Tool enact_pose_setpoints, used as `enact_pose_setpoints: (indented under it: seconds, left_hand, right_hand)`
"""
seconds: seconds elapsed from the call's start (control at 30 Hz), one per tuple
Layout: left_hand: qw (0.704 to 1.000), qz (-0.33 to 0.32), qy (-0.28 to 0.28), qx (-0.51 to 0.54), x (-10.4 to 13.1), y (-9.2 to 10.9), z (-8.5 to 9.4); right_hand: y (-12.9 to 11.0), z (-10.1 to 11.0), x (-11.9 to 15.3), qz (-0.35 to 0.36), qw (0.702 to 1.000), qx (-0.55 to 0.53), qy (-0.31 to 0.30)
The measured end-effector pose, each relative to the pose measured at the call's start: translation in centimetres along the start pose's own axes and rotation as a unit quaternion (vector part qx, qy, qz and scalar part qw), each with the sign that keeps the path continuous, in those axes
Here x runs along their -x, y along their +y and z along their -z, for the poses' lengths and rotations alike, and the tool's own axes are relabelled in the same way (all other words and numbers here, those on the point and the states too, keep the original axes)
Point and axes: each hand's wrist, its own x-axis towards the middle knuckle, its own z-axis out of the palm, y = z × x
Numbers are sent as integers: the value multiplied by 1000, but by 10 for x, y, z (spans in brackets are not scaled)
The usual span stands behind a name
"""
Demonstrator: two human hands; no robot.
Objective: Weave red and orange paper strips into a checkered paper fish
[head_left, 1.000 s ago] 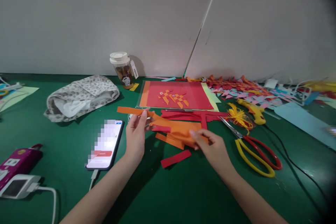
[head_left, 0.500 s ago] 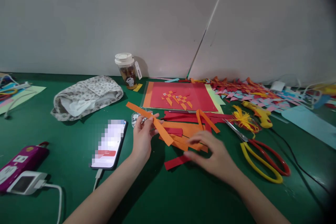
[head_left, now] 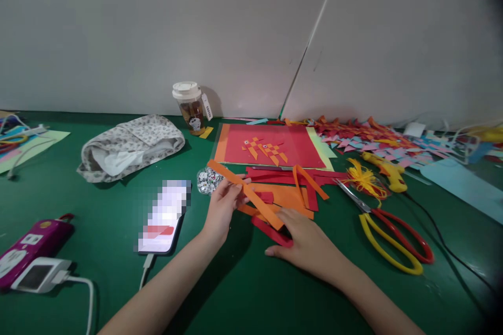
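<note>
My left hand pinches an orange paper strip, which slants from upper left to lower right. My right hand is at the strip's lower end, with a red paper strip held in its fingers; the thumb stands apart and some fingertips are hidden. Behind both hands lie an orange paper sheet, loose red strips and a folded orange strip. A clear case of googly eyes is by my left hand.
Two woven paper fish lie on a red sheet. To the right are scissors, yellow string, a glue gun and many paper pieces. A phone, cloth bag and cup stand left.
My left hand has shifted slightly right with the orange strip. My right hand has closed in on the red strip, which has turned and now slants the other way.
</note>
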Motion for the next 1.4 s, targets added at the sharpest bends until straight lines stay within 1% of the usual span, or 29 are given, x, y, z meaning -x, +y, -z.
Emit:
enact_pose_setpoints:
  seconds: [0.13, 0.23, 0.47, 0.57, 0.67, 0.73, 0.83, 0.93, 1.0, 1.13, 1.17, 1.2, 1.3, 1.4]
  left_hand:
    - [1000, -8, 9, 5, 1, 2, -1]
    - [1000, -23, 8, 7, 0, 0, 1]
    - [998, -51, 13, -23, -1, -2, 2]
    - [998, -56, 8, -31, -1, -3, 1]
    - [998, -49, -10, -22, -1, -4, 1]
    - [999, -41, -11, -14, -1, -6, 2]
    - [999, -44, -15, -14, -2, -8, 4]
    - [997, -61, -47, -26, -2, -9, 6]
    - [997, -42, -55, -38, -3, -9, 6]
    - [997, 13, -45, -62, -4, -10, 4]
    - [996, 18, -47, -73, -4, -11, 4]
    - [994, 18, -53, -89, -4, -11, 3]
    - [984, -19, -85, -154, -4, -14, 3]
    - [963, -75, -135, -220, -3, -17, 5]
  right_hand:
    - [2, 1, -1, -14, 999, -39, -10]
    - [4, 1, 0, -26, 998, -52, -7]
    - [5, 2, -1, 6, 998, -68, -14]
    - [7, 3, -2, -5, 997, -77, -7]
    - [8, 4, -2, -39, 998, -59, 0]
    - [8, 4, -1, -51, 998, -32, -3]
    - [5, 5, 0, -45, 999, -1, -10]
    - [2, 6, 1, -32, 999, 11, -10]
    - [1, 6, 1, -24, 1000, 8, -10]
    - [5, 5, -2, -31, 999, -42, -15]
    - [8, 5, -3, -40, 998, -55, -6]
    - [10, 4, -3, -54, 996, -68, 15]
    - [17, 6, -5, -102, 979, -123, 128]
    - [21, 10, -6, -140, 944, -179, 239]
